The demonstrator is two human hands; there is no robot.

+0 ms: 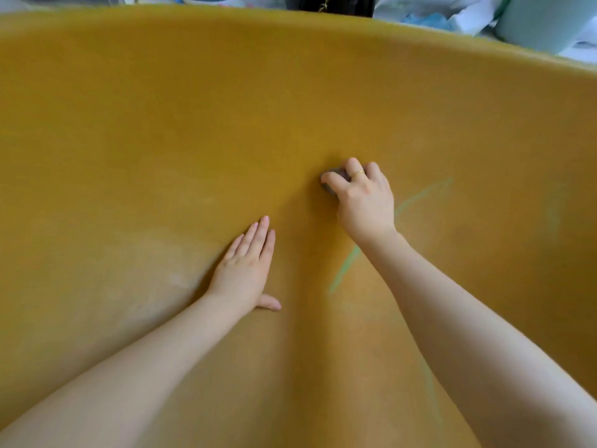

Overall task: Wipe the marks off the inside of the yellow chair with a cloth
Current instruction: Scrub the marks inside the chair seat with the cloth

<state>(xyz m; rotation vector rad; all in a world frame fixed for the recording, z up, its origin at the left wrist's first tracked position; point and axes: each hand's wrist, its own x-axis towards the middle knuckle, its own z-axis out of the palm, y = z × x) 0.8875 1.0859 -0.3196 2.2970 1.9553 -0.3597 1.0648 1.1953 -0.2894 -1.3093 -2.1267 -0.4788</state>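
The inside of the yellow chair [161, 124] fills almost the whole view, curving up to its rim at the top. My right hand [361, 197] is closed on a small grey cloth [332, 181], pressing it against the chair's surface; only a bit of the cloth shows under the fingers. A ring sits on one finger. Green chalk-like marks [344, 270] run diagonally under and beside my right wrist, and a fainter green mark [423, 197] lies to its right. My left hand [247, 268] lies flat on the chair, fingers together, holding nothing.
Beyond the chair's rim at the top lie cluttered things: a pale green roll [546, 21] at the right, white papers [458, 14], a dark object [329, 3] in the middle. Pale smudges [155, 263] show on the chair left of my left hand.
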